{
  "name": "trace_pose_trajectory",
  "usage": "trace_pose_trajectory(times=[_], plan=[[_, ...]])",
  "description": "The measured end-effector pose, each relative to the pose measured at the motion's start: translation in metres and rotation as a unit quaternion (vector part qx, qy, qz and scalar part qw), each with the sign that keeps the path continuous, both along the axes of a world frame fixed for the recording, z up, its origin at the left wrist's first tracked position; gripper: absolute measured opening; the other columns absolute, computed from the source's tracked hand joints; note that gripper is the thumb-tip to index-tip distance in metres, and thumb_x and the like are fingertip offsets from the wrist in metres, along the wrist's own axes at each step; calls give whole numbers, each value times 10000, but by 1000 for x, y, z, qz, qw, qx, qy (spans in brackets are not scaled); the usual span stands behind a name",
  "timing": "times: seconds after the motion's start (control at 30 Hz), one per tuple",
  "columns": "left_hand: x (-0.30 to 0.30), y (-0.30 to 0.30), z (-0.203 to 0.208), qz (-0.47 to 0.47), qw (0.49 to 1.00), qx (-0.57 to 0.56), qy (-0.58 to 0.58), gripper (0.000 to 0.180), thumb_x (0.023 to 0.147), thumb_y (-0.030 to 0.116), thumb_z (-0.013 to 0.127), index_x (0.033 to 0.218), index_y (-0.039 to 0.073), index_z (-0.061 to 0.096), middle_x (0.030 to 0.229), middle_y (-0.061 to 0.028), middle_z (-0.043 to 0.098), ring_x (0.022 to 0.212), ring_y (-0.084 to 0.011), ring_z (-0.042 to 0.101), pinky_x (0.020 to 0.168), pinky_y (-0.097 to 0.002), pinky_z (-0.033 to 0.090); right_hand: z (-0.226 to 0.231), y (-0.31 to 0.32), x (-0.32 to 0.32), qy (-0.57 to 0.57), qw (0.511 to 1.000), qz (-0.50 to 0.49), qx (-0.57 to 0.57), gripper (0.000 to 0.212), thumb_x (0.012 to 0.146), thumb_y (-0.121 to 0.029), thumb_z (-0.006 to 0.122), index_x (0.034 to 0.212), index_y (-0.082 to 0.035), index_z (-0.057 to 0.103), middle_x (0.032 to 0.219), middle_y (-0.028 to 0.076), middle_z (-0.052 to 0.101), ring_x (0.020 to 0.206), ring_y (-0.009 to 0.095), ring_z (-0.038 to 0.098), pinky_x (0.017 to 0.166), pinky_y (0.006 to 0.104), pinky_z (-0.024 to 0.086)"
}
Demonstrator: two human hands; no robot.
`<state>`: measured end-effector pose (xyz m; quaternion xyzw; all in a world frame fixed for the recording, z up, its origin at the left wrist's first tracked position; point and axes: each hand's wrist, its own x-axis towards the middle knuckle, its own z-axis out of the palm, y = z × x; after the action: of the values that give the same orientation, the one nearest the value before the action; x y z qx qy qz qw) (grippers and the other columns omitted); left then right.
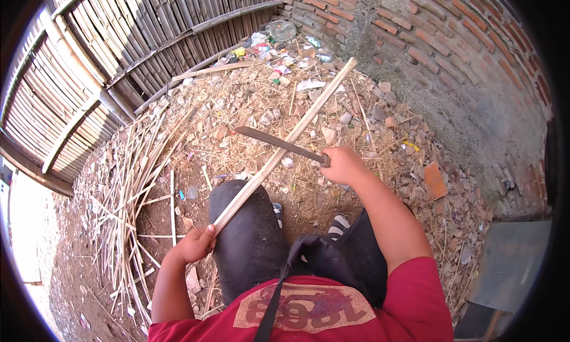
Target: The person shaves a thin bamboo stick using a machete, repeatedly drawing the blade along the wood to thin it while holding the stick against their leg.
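Observation:
My left hand (pixel 198 243) is closed around the near end of a long, pale strip of split wood or bamboo (pixel 312 111). The strip slants up and away to the right, passing over my left knee. In my right hand (pixel 343 165) I grip the handle of a machete (pixel 270 139) with a dark, worn blade. Its blade points left and crosses over the middle of the strip; whether the edge touches the wood I cannot tell.
Thin split strips (pixel 127 205) lie heaped on the ground at the left. Rubble and litter (pixel 279 63) cover the ground ahead. A bamboo fence (pixel 160 39) bounds the left and far side, a brick wall (pixel 451 57) the right. A grey sheet (pixel 510 262) lies at lower right.

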<state>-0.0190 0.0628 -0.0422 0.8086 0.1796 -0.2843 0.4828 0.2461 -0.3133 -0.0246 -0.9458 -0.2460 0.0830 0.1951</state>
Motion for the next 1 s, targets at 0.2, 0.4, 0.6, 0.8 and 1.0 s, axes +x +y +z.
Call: trace_pose_trajectory(times=[0.2,0.4,0.6,0.8,1.0], plan=[[5,2,-4,-42,998,29,-47,685,1085,589,326,784,41,607,653,-13,541,611,-161,490,622,-336,445,7,-8,3,-46,999,-6,-5,181,754,-240,718,870,-110,668,771,169,691,783,407,691,722,518,552],[2,3,-5,-24,999,28,-38,660,1093,557,338,757,55,605,666,-21,561,634,-157,518,643,-343,463,10,7,-9,-79,996,35,-13,180,764,-230,712,895,-111,678,762,149,688,794,387,698,722,510,551],[3,1,-8,-13,998,19,-55,656,1092,558,341,751,58,595,648,-10,535,607,-148,489,608,-332,443,3,-7,18,9,996,-87,12,183,806,-231,676,925,-96,708,802,164,710,786,387,691,722,500,546],[-2,7,-11,-9,999,32,-40,660,1080,578,365,776,53,623,673,-31,573,649,-162,533,656,-348,473,12,-10,7,-65,998,-15,-13,205,777,-237,704,928,-98,705,773,152,695,792,386,695,709,505,545],[1,-1,-4,-5,1000,9,-20,645,1096,554,340,773,58,595,662,3,531,615,-133,478,609,-319,438,9,-37,26,6,997,-82,5,229,772,-238,719,964,-114,712,823,139,722,793,363,710,718,489,555]])
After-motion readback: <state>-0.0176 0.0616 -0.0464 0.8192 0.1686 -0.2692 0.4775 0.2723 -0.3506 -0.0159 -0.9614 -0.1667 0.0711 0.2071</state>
